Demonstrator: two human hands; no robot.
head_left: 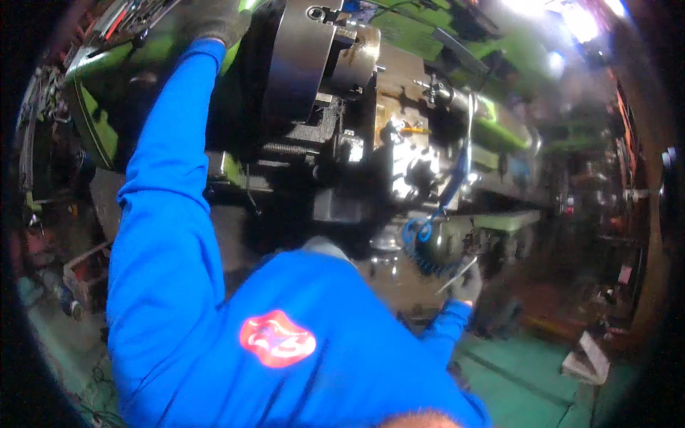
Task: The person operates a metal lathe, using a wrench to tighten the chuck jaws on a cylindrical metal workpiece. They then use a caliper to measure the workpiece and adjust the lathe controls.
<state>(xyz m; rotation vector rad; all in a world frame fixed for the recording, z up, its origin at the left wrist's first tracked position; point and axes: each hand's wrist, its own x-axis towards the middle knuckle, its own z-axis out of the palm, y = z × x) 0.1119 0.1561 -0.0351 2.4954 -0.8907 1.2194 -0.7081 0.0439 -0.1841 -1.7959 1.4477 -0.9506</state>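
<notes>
My left hand [217, 23], in a dark glove, reaches far up to the green headstock [100, 128] of a metal lathe, left of the large chuck [296, 68]. Its fingers are too dark and cut off to make out. A round metal workpiece [365, 60] sits against the chuck's right face. Low on the right, my gloved right hand [467, 285] is closed around a thin pale rod [457, 275], somewhat blurred. Beside that hand hangs a blue coiled hose [428, 265]. Above it stands the shiny tool post and carriage [414, 167].
A green tailstock [503, 128] lies to the right of the carriage. Several long tools [121, 21] rest at the upper left. A pale angular block on a stand [586, 359] is on the green floor [521, 385] at the lower right. Bright lamps shine at the upper right.
</notes>
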